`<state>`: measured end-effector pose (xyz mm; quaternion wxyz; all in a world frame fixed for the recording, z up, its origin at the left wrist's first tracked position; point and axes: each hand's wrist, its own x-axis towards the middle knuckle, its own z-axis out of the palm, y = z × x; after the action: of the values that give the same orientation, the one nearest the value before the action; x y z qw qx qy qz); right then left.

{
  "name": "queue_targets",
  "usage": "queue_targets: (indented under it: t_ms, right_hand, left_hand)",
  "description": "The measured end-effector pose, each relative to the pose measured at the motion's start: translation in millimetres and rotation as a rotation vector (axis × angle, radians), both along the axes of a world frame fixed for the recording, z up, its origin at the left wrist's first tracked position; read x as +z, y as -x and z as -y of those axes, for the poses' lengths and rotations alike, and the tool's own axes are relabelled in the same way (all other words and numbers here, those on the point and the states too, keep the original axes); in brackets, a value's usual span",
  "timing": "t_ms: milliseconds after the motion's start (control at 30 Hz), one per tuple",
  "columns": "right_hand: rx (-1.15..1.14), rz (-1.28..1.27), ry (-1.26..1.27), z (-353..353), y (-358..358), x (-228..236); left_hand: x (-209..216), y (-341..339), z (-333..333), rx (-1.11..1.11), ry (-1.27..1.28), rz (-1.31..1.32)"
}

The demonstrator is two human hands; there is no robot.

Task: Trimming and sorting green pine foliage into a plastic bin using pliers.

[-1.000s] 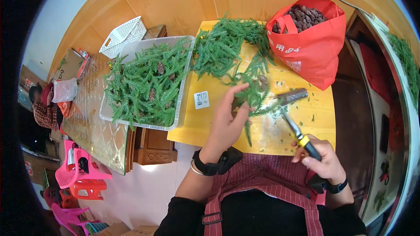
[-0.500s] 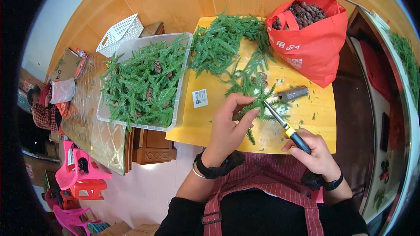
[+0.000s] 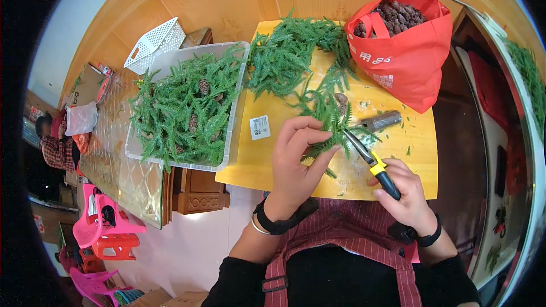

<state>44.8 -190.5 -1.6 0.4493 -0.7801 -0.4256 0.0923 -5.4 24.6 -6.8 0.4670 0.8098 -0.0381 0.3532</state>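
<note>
My left hand (image 3: 296, 159) pinches a green fir-like sprig (image 3: 330, 119) with a small pine cone over the yellow table (image 3: 261, 159). My right hand (image 3: 401, 193) grips pliers (image 3: 369, 159) with yellow and black handles, whose jaws meet the sprig's stem just right of my left fingers. A loose pile of green sprigs (image 3: 290, 57) lies on the table's far side. A dark cylindrical roll (image 3: 381, 120) lies just beyond the pliers.
A clear plastic tub (image 3: 185, 105) full of green sprigs with cones stands to the left. A red bag (image 3: 406, 45) of pine cones sits at the far right. A white basket (image 3: 154, 44) lies behind the tub. Pink stools (image 3: 99, 222) stand lower left, near another person (image 3: 54, 142).
My right hand has swung the pliers up from the table's near edge to the sprig. My left hand has lifted the sprig slightly and turned it toward the jaws.
</note>
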Motion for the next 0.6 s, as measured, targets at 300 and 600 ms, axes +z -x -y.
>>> queue_targets:
  t_ms: [300, 600]
  right_hand:
    - [-0.026, 0.132, -0.001, -9, -2, -3]
    - [0.002, 0.208, -0.005, -15, -3, 2]
  left_hand:
    - [0, 0, 1, -0.063, 0.083, -0.006]
    - [-1, 1, 3, -0.086, -0.006, 0.013]
